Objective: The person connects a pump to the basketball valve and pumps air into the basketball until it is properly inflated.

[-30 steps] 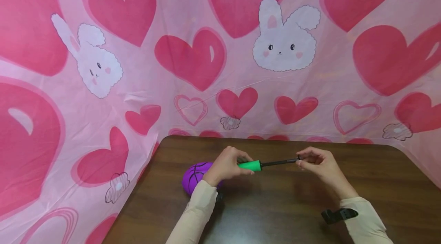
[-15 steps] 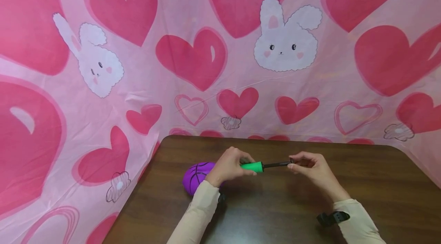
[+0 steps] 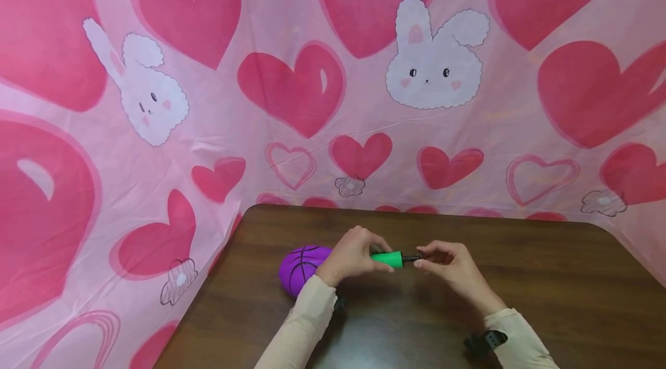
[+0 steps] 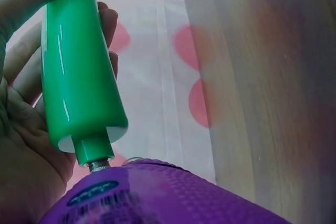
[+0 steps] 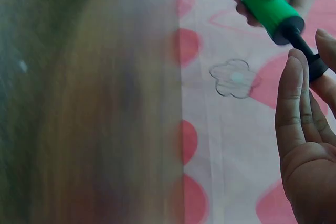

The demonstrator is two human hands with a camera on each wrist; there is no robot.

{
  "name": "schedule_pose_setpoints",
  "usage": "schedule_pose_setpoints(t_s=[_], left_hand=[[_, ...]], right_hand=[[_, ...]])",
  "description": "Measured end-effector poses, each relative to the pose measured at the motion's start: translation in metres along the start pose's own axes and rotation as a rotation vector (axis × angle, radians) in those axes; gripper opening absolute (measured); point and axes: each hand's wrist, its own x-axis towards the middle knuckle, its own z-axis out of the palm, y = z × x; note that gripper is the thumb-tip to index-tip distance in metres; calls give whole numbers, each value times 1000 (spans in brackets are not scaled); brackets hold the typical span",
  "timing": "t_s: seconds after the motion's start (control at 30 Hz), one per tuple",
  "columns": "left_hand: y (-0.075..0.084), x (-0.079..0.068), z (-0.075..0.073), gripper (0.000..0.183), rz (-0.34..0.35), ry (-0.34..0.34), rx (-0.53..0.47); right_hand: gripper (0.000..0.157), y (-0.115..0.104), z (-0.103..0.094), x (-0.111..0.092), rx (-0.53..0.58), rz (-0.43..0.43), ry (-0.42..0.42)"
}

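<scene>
My left hand (image 3: 355, 254) grips the green barrel of a hand pump (image 3: 387, 259), fingers wrapped round it. In the left wrist view the pump's narrow end (image 4: 94, 148) meets a purple ball (image 4: 173, 192) through a metal needle. That ball, marked with black basketball lines, looks dented in the head view and is partly hidden behind the left hand. My right hand (image 3: 451, 268) pinches the black handle (image 5: 316, 67) at the pump's other end between thumb and fingers. Only a short length of the black rod (image 3: 411, 258) shows outside the barrel.
A dark brown wooden table (image 3: 406, 323) lies under both hands. Behind it and to the left hangs a pink sheet (image 3: 364, 120) printed with hearts and rabbits. A black strap (image 3: 485, 343) sits on the right wrist.
The right hand has moved left with the handle, and the rod has slid most of the way into the green barrel. The left hand and ball have shifted slightly right in view.
</scene>
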Motion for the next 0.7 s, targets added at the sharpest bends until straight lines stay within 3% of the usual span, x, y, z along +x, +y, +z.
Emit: schedule_pose_setpoints(t_s=[0.7], left_hand=[[0,0,-1,35,-20,-28,-25]], right_hand=[[23,-5,2,2,-5,-56,-35]])
